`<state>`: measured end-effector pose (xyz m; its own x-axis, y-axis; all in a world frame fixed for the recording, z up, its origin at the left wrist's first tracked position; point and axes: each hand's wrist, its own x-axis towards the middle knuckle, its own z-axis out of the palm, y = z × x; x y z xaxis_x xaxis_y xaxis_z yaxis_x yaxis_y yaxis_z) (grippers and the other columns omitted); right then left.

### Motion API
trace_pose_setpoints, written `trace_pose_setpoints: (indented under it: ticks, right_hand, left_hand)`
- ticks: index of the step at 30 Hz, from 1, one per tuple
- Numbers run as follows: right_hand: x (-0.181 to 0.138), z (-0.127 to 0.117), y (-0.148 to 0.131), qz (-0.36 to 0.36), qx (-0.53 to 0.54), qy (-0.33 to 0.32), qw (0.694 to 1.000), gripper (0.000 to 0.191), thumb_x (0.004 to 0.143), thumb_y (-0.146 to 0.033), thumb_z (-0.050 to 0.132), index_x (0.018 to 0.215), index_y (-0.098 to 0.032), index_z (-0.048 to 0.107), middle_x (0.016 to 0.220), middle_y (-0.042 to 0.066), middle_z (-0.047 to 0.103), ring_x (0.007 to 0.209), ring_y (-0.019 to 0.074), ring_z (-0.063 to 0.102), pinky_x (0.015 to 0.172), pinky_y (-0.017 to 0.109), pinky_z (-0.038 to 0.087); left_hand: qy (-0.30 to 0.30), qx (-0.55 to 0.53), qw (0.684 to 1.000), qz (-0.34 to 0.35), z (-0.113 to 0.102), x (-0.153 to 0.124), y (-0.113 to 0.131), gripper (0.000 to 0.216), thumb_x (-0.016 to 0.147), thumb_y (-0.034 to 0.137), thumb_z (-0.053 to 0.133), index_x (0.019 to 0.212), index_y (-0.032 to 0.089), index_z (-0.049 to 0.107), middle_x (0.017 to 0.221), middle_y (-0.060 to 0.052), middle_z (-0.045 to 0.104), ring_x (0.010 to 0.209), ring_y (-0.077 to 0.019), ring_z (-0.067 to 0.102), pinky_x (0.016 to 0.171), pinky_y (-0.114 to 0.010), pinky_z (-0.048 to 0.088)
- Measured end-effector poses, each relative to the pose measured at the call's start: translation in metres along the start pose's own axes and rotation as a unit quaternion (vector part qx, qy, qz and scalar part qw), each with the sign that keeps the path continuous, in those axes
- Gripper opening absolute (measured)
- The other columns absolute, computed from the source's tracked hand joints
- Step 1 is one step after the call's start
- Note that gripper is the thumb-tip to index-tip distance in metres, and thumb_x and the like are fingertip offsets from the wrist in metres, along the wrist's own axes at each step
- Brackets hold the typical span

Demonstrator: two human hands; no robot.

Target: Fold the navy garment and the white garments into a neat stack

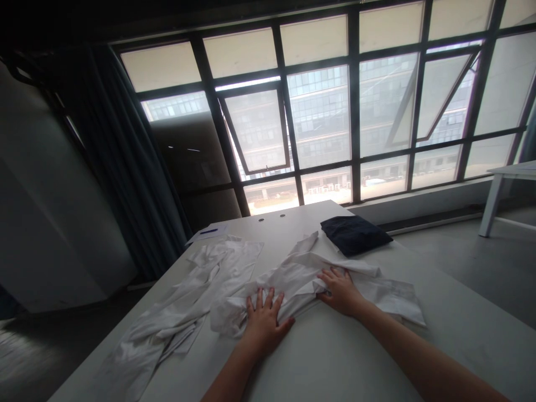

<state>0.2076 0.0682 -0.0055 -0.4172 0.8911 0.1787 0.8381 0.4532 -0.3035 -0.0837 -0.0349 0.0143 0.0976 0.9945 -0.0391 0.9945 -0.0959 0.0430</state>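
A crumpled white garment point(301, 271) lies across the white table in front of me, with loose folds and one flatter end stretching to the right. My left hand point(267, 322) rests on its left part, fingers spread over the cloth. On the garment's near edge lies my right hand point(341, 291), its fingers apart and the thumb by a raised fold. Neither hand is closed round the fabric. To the left, a second rumpled white garment point(196, 285) trails toward the table's near left side. What kind of garments these are, I cannot tell.
A folded dark blue cloth point(355, 234) sits at the table's far right. Paper with a dark pen point(208, 231) lies at the far left edge of the table point(310, 363). Windows and a dark curtain point(121, 151) stand beyond. Another white table point(496, 195) is at right.
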Motion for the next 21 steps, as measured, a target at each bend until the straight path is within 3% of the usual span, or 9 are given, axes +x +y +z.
trace_pose_setpoints:
  ticks: [21]
  right_hand:
    - [-0.0009, -0.0023, -0.0013, 0.001, 0.002, -0.002, 1.000, 0.065, 0.089, -0.056, 0.062, 0.148, -0.030, 0.055, 0.161, 0.011, 0.049, 0.151, 0.0429, 0.034, 0.119, 0.072, 0.015]
  left_hand:
    - [0.019, -0.016, 1.000, 0.009, 0.0063, 0.0015, -0.0043, 0.086, 0.092, 0.087, 0.028, 0.163, 0.039, 0.033, 0.175, -0.004, 0.019, 0.160, -0.0438, 0.002, 0.122, -0.071, -0.006]
